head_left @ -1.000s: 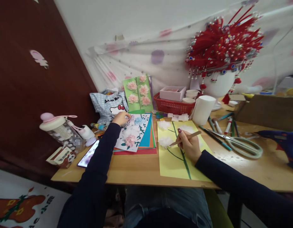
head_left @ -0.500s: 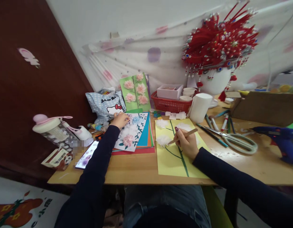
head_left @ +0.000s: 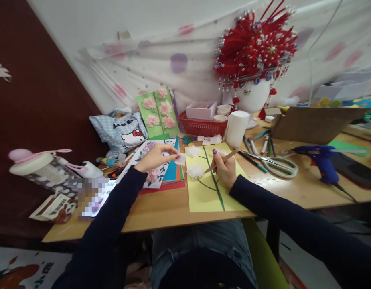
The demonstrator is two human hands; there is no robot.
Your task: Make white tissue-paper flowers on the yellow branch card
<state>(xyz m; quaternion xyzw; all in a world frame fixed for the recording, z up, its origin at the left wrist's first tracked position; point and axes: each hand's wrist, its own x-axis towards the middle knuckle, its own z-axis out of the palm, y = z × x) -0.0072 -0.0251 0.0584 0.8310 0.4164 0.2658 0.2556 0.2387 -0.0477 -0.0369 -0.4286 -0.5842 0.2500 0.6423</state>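
The right hand (head_left: 225,169) hides part of the yellow paper (head_left: 201,200); pixel blocks partly obscure the phone (head_left: 109,188).

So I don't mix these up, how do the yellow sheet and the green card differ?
The yellow sheet lies flat on the table; the green card stands propped up at the back. The yellow sheet bears white flowers; the green card bears pink flowers. The right hand, holding a brown stick, is over the yellow sheet, while no hand touches the green card. Both have a green stem.
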